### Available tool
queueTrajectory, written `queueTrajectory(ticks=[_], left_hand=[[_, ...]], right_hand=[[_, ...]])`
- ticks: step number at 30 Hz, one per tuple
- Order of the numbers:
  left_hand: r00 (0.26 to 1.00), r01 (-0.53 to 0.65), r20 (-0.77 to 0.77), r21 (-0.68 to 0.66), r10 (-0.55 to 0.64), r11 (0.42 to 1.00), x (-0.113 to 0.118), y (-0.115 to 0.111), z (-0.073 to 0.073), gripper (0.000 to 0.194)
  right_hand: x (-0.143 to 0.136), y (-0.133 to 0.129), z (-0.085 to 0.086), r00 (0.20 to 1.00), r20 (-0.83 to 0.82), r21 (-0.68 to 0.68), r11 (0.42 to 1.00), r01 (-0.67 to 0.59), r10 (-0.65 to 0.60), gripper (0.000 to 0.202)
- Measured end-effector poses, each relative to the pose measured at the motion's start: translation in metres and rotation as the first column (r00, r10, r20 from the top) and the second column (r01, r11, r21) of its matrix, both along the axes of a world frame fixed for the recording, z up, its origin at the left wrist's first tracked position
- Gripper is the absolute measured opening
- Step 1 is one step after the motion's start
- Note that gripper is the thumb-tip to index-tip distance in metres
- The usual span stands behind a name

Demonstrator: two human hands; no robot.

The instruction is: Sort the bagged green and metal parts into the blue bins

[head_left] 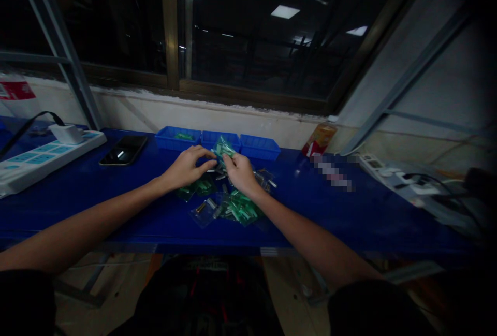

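Note:
My right hand [241, 174] pinches a small green-tinted clear plastic bag [223, 145] between thumb and fingers, lifted over the table in front of the blue trays. Just to its left, my left hand [189, 167] has thumb and forefinger curved and apart, close to the bag, with nothing visible between them. Beneath both hands lies a loose pile of small green bags [243, 207] with pale pieces inside. At the near side of the pile, a clear bag [202, 213] holds small brass-coloured and silvery parts. More green bags [202, 186] lie under my left hand.
Three blue plastic trays [260, 145] stand in a row along the wall; the left one contains something green. A phone [123, 150] and a white power strip [46, 157] lie left on the blue table [155, 217]. A red-and-orange packet [320, 139] stands back right.

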State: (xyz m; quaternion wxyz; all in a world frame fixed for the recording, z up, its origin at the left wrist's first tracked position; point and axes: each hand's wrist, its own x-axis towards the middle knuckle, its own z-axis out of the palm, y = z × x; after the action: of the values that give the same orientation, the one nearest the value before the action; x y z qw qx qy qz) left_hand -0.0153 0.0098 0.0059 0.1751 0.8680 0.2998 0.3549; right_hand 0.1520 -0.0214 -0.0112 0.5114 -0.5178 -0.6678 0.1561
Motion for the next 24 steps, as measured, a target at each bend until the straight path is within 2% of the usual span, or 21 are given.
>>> queueTrajectory(ticks=[1, 2, 4, 5, 7, 8, 10, 12, 14, 16, 17, 18, 19, 21, 24], left_hand=[[0.998, -0.009, 0.064, -0.160, 0.020, 0.987, 0.000, 0.000, 0.002, 0.038], [0.990, -0.009, 0.132, -0.326, 0.055, 0.945, 0.000, 0.000, 0.004, 0.045], [0.963, 0.023, 0.230, -0.594, 0.143, 0.804, -0.001, 0.002, 0.007, 0.057], [0.951, 0.048, 0.256, -0.680, 0.175, 0.732, -0.001, 0.003, 0.008, 0.060], [0.942, 0.089, 0.270, -0.775, 0.200, 0.626, -0.003, 0.004, 0.009, 0.058], [0.942, 0.104, 0.273, -0.793, 0.197, 0.600, -0.003, 0.005, 0.008, 0.053], [0.943, 0.117, 0.279, -0.792, 0.184, 0.600, -0.003, 0.006, 0.005, 0.042], [0.942, 0.098, 0.283, -0.748, 0.182, 0.656, -0.002, 0.007, 0.002, 0.032], [0.937, 0.035, 0.287, -0.644, 0.200, 0.764, -0.003, 0.009, -0.001, 0.027], [0.937, -0.073, 0.278, -0.434, 0.211, 0.898, -0.004, 0.011, -0.002, 0.025], [0.940, -0.129, 0.269, -0.291, 0.210, 0.948, -0.005, 0.012, -0.002, 0.025], [0.945, -0.174, 0.256, -0.141, 0.206, 0.975, -0.006, 0.012, -0.002, 0.024], [0.953, -0.196, 0.234, -0.002, 0.191, 0.981, -0.007, 0.011, -0.002, 0.023], [0.979, -0.150, 0.166, 0.205, 0.117, 0.967, -0.006, 0.006, -0.002, 0.022], [0.998, 0.011, 0.055, 0.343, -0.031, 0.939, -0.004, -0.001, -0.004, 0.020]], right_hand=[[0.001, -0.001, 0.001, 0.996, 0.089, 0.045, 0.999, -0.001, -0.003, 0.028], [0.002, -0.003, 0.002, 0.987, 0.159, 0.073, 0.997, -0.012, 0.001, 0.027], [0.002, -0.006, 0.004, 0.969, 0.247, 0.089, 0.995, -0.038, 0.015, 0.028], [0.001, -0.007, 0.004, 0.962, 0.271, 0.090, 0.995, -0.042, 0.016, 0.031], [0.000, -0.008, 0.003, 0.954, 0.299, 0.088, 0.995, -0.042, 0.013, 0.036], [0.000, -0.008, 0.002, 0.950, 0.311, 0.081, 0.996, -0.047, 0.020, 0.038], [0.001, -0.007, 0.002, 0.944, 0.326, 0.050, 0.996, -0.076, 0.056, 0.043], [0.002, -0.008, 0.003, 0.940, 0.324, 0.009, 0.993, -0.120, 0.110, 0.047], [0.001, -0.008, 0.004, 0.945, 0.285, -0.032, 0.987, -0.158, 0.160, 0.047], [-0.002, -0.009, 0.005, 0.963, 0.191, -0.075, 0.981, -0.178, 0.189, 0.038], [-0.003, -0.010, 0.006, 0.972, 0.122, -0.102, 0.976, -0.190, 0.202, 0.032], [-0.005, -0.010, 0.006, 0.976, 0.040, -0.136, 0.968, -0.209, 0.216, 0.028], [-0.006, -0.010, 0.007, 0.971, -0.050, -0.176, 0.956, -0.237, 0.232, 0.030], [-0.008, -0.010, 0.007, 0.939, -0.232, -0.260, 0.914, -0.313, 0.255, 0.045], [-0.008, -0.008, 0.005, 0.875, -0.424, -0.347, 0.850, -0.396, 0.235, 0.057]])
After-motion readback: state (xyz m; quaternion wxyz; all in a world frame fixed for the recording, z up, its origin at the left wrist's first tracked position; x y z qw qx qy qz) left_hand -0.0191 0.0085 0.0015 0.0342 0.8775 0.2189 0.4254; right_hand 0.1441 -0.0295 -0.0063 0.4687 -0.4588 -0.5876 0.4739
